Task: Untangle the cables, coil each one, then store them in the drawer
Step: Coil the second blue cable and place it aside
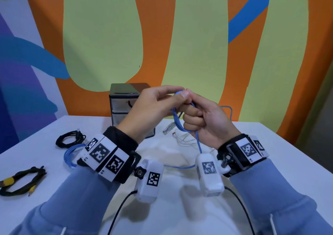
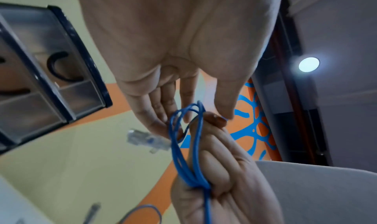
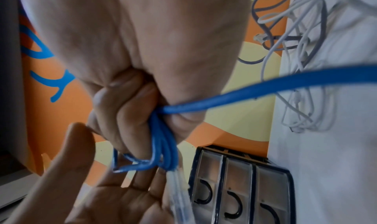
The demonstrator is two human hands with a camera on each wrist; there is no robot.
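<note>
My right hand [image 1: 192, 119] is a fist above the table, gripping several loops of a blue network cable [image 1: 175, 117]. My left hand [image 1: 182, 91] meets it from the left and pinches the top of the loops between thumb and fingers. In the left wrist view the blue cable [image 2: 183, 155] runs up out of the right hand [image 2: 220, 171] to the left hand [image 2: 204, 116]. The cable's clear plug [image 1: 168, 128] hangs beside the loops. Its free length [image 3: 265, 90] trails down to the table. The drawer unit [image 1: 122, 106] stands behind my hands, its drawers closed.
A tangle of white cables [image 1: 183, 139] lies on the white table [image 1: 270, 162] under my hands. At the left lie a black coil [image 1: 70, 138], a coiled blue cable [image 1: 71, 155] and a black cable with a yellow band [image 1: 21, 180].
</note>
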